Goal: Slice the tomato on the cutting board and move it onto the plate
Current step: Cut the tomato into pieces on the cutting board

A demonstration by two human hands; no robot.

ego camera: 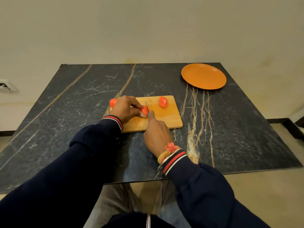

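Observation:
A wooden cutting board (166, 117) lies on the dark marble table. My left hand (126, 107) grips a tomato piece (144, 110) on the board's left part. My right hand (157, 130) holds a small knife (147, 108) with a blue handle; its blade stands on the right side of that piece. A cut tomato half (163, 101) lies face up near the board's far edge. An orange plate (203, 76) sits bare at the table's far right.
Another whole tomato (113, 102) lies just left of the board, partly behind my left hand. The dark marble table (230, 129) ends at a wall behind and a near edge by my lap.

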